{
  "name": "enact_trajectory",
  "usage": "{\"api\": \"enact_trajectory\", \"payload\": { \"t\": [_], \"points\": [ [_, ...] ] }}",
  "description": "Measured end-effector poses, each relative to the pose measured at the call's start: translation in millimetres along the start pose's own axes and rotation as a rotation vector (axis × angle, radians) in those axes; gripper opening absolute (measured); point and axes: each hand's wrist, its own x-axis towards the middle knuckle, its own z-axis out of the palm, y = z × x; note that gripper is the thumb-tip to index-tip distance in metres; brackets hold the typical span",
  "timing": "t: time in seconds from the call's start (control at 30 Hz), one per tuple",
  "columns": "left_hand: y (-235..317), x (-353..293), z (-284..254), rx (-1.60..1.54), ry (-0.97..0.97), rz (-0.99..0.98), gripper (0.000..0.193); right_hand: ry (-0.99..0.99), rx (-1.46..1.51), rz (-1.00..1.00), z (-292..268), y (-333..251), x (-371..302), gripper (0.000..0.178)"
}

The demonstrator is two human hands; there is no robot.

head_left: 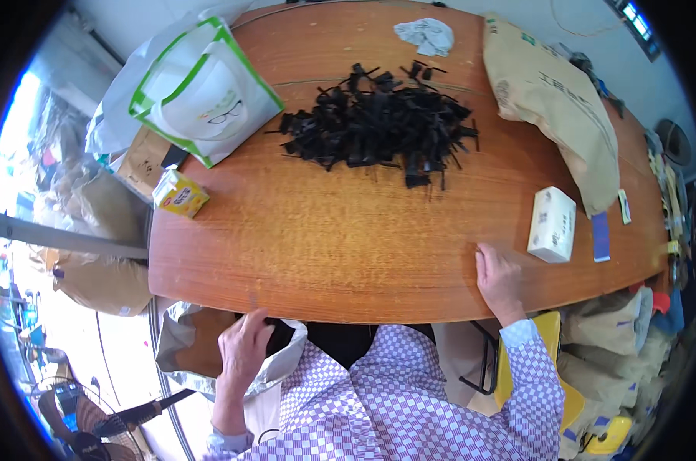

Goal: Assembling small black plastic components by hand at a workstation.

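My left hand (243,347) is raised just off the table's front left edge, over an open white-lined sack (183,353). Its fingers are loosely bent, and I make out nothing in them. Black material shows inside the sack's mouth beside it. My right hand (498,283) rests at the front right edge of the wooden table (325,238), fingers slightly curled and apart, holding nothing. Farther back, a loose heap of short black strip-like pieces (378,127) lies on the tabletop, away from both hands; their exact kind is not clear.
At the left stand a white-and-green tote bag (217,107), a brown carton (143,161) and a yellow drink carton (180,194). To the right lie a tissue pack (552,224), a purple strip (600,238) and a large tan sack (555,107). A pale crumpled cloth (426,36) lies far back.
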Motion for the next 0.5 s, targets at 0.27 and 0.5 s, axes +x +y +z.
{"api": "enact_trajectory", "payload": {
  "t": [0.27, 0.5],
  "points": [
    [17.1, 207.8, 14.8, -0.186, 0.291, 0.336, 0.042, -0.049, -0.004, 0.011, 1.0, -2.8, 2.9, 0.009],
    [-17.3, 339.3, 53.1, -0.268, 0.374, 0.342, 0.043, -0.074, 0.225, 0.054, -11.5, -0.1, 38.8, 0.009]
  ]
}}
